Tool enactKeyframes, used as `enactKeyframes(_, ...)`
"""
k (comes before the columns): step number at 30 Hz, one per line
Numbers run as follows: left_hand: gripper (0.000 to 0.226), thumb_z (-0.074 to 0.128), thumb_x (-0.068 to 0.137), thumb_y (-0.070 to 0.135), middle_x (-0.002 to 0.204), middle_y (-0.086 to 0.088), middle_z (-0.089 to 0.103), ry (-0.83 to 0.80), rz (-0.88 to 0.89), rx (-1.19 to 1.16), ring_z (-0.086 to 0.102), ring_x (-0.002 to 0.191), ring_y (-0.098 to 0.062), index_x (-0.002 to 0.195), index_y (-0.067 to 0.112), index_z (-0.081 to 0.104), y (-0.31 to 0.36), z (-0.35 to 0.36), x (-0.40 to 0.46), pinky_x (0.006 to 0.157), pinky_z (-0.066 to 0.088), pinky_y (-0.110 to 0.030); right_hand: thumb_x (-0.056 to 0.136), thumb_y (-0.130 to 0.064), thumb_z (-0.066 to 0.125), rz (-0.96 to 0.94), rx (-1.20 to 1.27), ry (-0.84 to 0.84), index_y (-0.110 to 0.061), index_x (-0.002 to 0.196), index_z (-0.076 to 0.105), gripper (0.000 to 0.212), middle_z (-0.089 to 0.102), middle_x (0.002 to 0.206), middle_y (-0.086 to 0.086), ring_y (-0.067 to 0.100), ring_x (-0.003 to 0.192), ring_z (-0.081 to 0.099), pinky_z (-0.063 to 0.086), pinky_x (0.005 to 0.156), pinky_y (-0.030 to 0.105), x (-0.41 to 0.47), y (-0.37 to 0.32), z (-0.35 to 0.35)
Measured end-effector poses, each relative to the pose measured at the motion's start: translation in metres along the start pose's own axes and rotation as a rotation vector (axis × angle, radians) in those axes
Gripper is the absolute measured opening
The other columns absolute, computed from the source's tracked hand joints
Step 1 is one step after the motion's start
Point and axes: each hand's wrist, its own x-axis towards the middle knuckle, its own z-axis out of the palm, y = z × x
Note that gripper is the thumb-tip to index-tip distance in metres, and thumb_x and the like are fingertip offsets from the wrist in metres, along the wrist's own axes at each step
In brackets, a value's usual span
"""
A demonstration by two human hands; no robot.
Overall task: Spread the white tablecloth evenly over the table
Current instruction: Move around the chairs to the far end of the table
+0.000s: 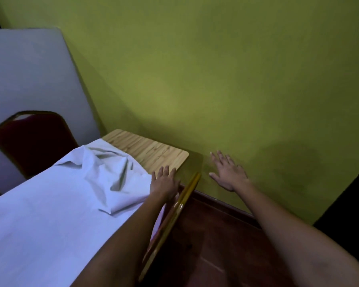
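Note:
The white tablecloth (pixel 50 214) covers most of the wooden table (pixel 153 151), lying flat near me and bunched into folds toward the far end. A strip of bare wood shows at the far end by the wall. My left hand (pixel 164 179) lies flat with fingers apart at the table's right edge, just past the crumpled cloth edge. My right hand (pixel 228 172) is spread open in the air to the right of the table, in front of the green wall, holding nothing.
A dark red chair (pixel 31 141) stands at the table's far left side. A pale board (pixel 29 79) leans behind it. The green wall (pixel 216 79) runs close along the table's far end. A gold-framed chair back (pixel 174 214) stands at the table's right edge above the dark wooden floor (pixel 216 245).

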Motion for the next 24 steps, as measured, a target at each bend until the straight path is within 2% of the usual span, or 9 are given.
enactKeyframes(8, 0.053, 0.029, 0.099, 0.040, 0.159, -0.009, 0.018, -0.113, -0.149, 0.087, 0.012, 0.147, -0.028, 0.148, 0.018, 0.023, -0.055, 0.026, 0.024, 0.117, 0.011, -0.051, 0.097, -0.053, 0.034, -0.146, 0.062, -0.033, -0.029, 0.150, -0.015, 0.077, -0.016, 0.161, 0.002, 0.030, 0.149, 0.006, 0.028, 0.114, 0.055, 0.079, -0.011, 0.014)
enactKeyframes(13, 0.055, 0.034, 0.100, 0.030, 0.161, -0.015, -0.002, -0.107, -0.336, 0.036, 0.006, 0.149, -0.030, 0.151, 0.026, 0.014, -0.086, 0.027, 0.051, 0.119, 0.013, -0.049, 0.098, -0.051, 0.035, -0.289, 0.039, -0.074, -0.027, 0.152, -0.012, 0.076, -0.014, 0.162, 0.002, 0.030, 0.149, 0.006, 0.024, 0.116, 0.051, 0.149, -0.024, 0.013)
enactKeyframes(15, 0.057, 0.036, 0.099, 0.029, 0.161, -0.017, -0.004, -0.103, -0.390, 0.031, 0.005, 0.149, -0.031, 0.151, 0.030, 0.013, -0.096, 0.029, 0.062, 0.119, 0.016, -0.048, 0.098, -0.049, 0.036, -0.352, 0.066, -0.106, -0.026, 0.152, -0.011, 0.075, -0.013, 0.162, 0.002, 0.029, 0.150, 0.005, 0.023, 0.117, 0.051, 0.177, -0.033, 0.012)
enactKeyframes(21, 0.065, 0.040, 0.097, 0.039, 0.160, -0.016, -0.011, -0.200, -0.577, -0.028, 0.001, 0.149, -0.032, 0.152, 0.033, 0.006, -0.096, 0.038, 0.086, 0.118, 0.010, -0.050, 0.099, -0.046, 0.037, -0.491, 0.067, -0.186, -0.026, 0.154, -0.005, 0.071, -0.007, 0.163, 0.001, 0.024, 0.150, 0.004, 0.022, 0.116, 0.047, 0.236, -0.050, 0.019)
enactKeyframes(24, 0.069, 0.041, 0.096, 0.043, 0.159, -0.016, -0.015, -0.297, -0.650, -0.096, 0.001, 0.148, -0.034, 0.151, 0.034, 0.000, -0.084, 0.056, 0.094, 0.116, 0.014, -0.050, 0.099, -0.046, 0.037, -0.568, 0.040, -0.247, -0.024, 0.154, -0.004, 0.072, -0.004, 0.163, 0.002, 0.023, 0.150, 0.006, 0.021, 0.118, 0.044, 0.257, -0.051, 0.029)
